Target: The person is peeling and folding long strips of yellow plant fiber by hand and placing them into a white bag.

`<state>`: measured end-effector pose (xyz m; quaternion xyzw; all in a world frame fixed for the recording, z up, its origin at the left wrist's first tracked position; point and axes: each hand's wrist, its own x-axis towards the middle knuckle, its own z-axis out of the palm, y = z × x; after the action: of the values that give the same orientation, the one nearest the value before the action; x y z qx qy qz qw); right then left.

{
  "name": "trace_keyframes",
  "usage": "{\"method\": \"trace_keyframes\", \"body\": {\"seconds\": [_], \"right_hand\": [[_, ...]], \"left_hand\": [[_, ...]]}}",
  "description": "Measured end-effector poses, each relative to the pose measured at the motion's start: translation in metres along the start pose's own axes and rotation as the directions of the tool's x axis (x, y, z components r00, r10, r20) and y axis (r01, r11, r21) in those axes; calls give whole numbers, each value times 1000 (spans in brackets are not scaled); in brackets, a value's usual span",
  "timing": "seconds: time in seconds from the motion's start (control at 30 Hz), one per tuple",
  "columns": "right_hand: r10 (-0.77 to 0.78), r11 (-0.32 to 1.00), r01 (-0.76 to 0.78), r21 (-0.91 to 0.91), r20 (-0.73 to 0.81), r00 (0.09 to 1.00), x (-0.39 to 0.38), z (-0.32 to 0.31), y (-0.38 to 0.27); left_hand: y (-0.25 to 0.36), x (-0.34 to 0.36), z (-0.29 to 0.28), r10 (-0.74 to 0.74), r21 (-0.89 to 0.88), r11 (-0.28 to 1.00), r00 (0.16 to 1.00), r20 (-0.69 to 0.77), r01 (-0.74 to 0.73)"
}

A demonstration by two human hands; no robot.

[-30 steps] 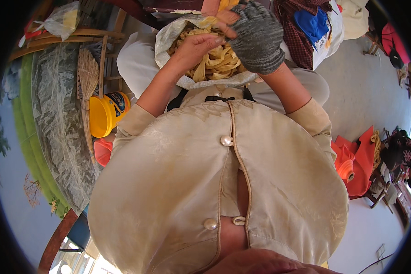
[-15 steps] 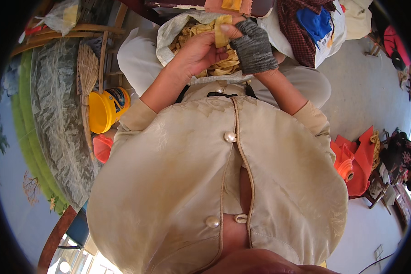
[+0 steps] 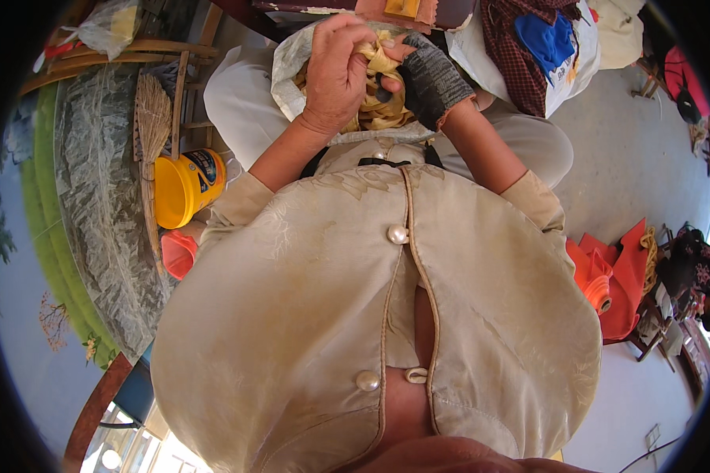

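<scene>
My bare left hand (image 3: 336,71), fingers curled, grips a pale yellow, ribbon-like strip (image 3: 377,54) over an open woven sack (image 3: 286,87) full of similar crumpled strips. My right hand (image 3: 424,77), in a dark grey fingerless glove, meets it from the right, thumb and fingers closed on the same strip. Part of that strip is hidden by the fingers. The sack sits between my light-trousered legs. Just beyond it, on a dark red wooden surface (image 3: 308,6), lie a salmon-coloured piece (image 3: 414,24) and an orange-yellow item (image 3: 401,6).
A yellow bucket (image 3: 173,197), a straw broom (image 3: 154,126) and a red plastic container (image 3: 177,256) stand at left, beside wooden frames. At upper right are white sacks with checked and blue cloth (image 3: 544,43). Red items (image 3: 623,276) and piled belongings (image 3: 682,264) are at right.
My left hand has moved up and closed higher on the strip. My right hand has dropped slightly from a second ago and turned, with its thumb now beside the left fingers.
</scene>
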<state>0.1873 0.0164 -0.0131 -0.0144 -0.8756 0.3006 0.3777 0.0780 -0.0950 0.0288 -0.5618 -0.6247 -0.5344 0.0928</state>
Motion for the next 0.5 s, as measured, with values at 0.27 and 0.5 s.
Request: {"method": "trace_keyframes", "body": {"seconds": [0.27,0.5], "right_hand": [[541,658,-545,519,178,822,20,-19,-37],[347,901,-304,-309,92,933,24,-36,-36]], "left_hand": [[-1,9,-7,-248,-175,934,916,314,313],[1,12,-1,-529,-572,525,768,361,631]]}}
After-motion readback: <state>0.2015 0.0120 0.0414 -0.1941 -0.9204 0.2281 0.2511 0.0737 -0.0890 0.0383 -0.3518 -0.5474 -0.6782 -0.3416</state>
